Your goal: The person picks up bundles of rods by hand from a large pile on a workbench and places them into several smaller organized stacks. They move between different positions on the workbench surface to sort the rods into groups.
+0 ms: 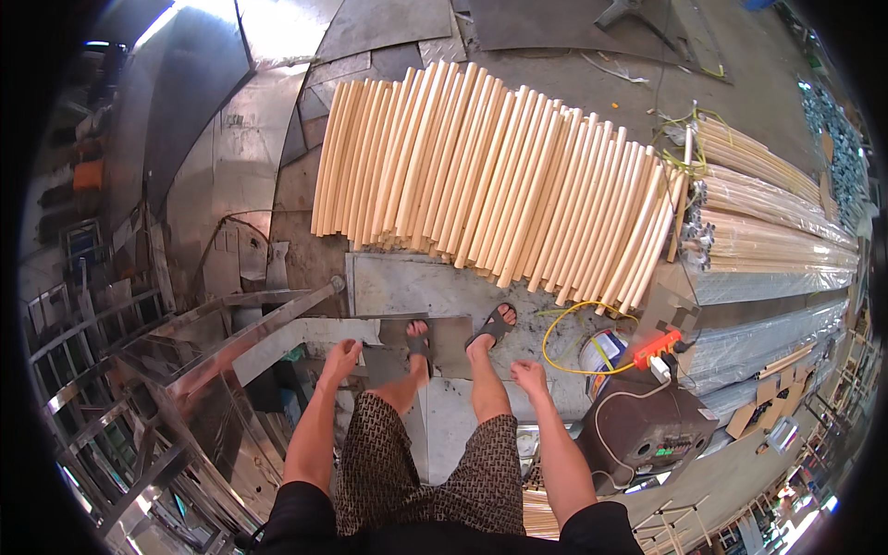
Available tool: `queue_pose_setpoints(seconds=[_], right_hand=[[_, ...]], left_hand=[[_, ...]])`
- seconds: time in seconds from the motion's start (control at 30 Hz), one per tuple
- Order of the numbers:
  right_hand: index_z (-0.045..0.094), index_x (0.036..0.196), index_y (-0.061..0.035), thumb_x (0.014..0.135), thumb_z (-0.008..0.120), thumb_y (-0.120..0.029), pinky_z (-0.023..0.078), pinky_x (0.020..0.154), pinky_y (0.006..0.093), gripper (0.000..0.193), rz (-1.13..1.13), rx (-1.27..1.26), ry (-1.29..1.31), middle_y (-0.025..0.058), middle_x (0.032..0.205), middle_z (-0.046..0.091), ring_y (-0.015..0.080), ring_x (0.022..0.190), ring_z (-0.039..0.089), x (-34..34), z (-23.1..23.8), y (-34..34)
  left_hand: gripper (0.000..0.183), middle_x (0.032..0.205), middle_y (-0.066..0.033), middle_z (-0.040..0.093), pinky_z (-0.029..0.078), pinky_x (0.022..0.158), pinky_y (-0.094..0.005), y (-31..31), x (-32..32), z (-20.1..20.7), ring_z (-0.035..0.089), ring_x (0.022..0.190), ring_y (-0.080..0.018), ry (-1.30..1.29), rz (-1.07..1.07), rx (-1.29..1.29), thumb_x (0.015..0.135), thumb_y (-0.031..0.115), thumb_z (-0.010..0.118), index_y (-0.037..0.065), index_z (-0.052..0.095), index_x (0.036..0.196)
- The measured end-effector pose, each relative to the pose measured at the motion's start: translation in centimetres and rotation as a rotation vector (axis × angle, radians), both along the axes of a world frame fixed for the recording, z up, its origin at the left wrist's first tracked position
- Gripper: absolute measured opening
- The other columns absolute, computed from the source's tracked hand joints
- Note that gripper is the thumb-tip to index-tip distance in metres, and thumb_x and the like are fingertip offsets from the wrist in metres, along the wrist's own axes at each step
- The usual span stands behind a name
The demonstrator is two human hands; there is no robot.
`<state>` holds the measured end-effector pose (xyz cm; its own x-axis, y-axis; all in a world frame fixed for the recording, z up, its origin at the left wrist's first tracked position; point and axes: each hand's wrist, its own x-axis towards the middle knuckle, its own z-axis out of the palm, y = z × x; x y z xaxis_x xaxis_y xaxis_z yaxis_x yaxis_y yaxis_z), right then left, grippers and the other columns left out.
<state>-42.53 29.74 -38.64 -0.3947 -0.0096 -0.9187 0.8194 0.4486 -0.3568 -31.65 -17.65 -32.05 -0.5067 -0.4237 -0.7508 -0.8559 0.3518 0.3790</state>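
Note:
My left hand hangs in front of my left thigh with its fingers curled in; nothing shows in it. In front of my right knee, my right hand is loosely closed too, and no object shows in it. Neither hand touches anything. Ahead of my feet lies a wide heap of pale wooden poles, side by side and pointing away from me. A metal frame stands nearest my left hand. To the right of my right hand are a white and blue bucket and a yellow cable.
An orange power strip with plugs rests on a dark brown speaker-like box at right. Plastic-wrapped bundles of poles lie beyond it. Large metal sheets lean at the far left. A cardboard box sits further right.

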Motion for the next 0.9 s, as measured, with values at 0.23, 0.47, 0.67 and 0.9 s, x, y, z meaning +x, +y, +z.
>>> queue_pose_setpoints(seconds=[0.23, 0.47, 0.67, 0.9], right_hand=[[0.063, 0.113, 0.0048, 0.08, 0.072, -0.031, 0.05, 0.088, 0.0338, 0.049, 0.088, -0.056, 0.155, 0.0207, 0.107, 0.068, 0.0264, 0.102, 0.066, -9.9, -7.2, -11.9], [0.042, 0.134, 0.0066, 0.085, 0.067, -0.033, 0.043, 0.099, 0.0445, 0.068, 0.174, 0.244, 0.565, 0.0294, 0.126, 0.055, 0.0404, 0.119, 0.053, -22.4, -16.4, -28.7], [0.042, 0.129, 0.0102, 0.084, 0.067, -0.045, 0.037, 0.102, 0.0495, 0.076, 0.026, 0.645, 0.447, 0.0339, 0.126, 0.044, 0.0467, 0.121, 0.043, -24.7, -18.7, -34.6], [0.038, 0.131, 0.0174, 0.079, 0.068, -0.059, 0.039, 0.104, 0.0489, 0.097, -0.024, 0.469, 0.222, 0.0352, 0.138, 0.036, 0.0441, 0.126, 0.043, -26.3, -17.6, -38.1]], left_hand=[[0.066, 0.12, -0.0305, 0.06, 0.046, 0.093, -0.0424, -3.6, -15.1, -9.3, 0.058, 0.114, -0.0396, 0.036, -0.147, -0.073, 0.093, 0.047, 0.055, -0.01, 0.051, 0.126], [0.089, 0.135, -0.0345, 0.043, 0.038, 0.104, -0.0446, -8.3, -31.0, -24.2, 0.044, 0.126, -0.0454, 0.333, -0.159, -0.169, 0.088, 0.057, 0.059, -0.013, 0.034, 0.137], [0.119, 0.138, -0.0352, 0.035, 0.034, 0.107, -0.0488, -7.2, -34.7, -27.2, 0.036, 0.131, -0.046, 0.177, 0.001, -0.144, 0.069, 0.071, 0.07, -0.015, 0.028, 0.139], [0.122, 0.132, -0.0363, 0.037, 0.035, 0.106, -0.0474, -10.7, -34.2, -28.4, 0.037, 0.129, -0.0444, 0.16, 0.02, -0.002, 0.06, 0.068, 0.079, -0.02, 0.033, 0.132]])
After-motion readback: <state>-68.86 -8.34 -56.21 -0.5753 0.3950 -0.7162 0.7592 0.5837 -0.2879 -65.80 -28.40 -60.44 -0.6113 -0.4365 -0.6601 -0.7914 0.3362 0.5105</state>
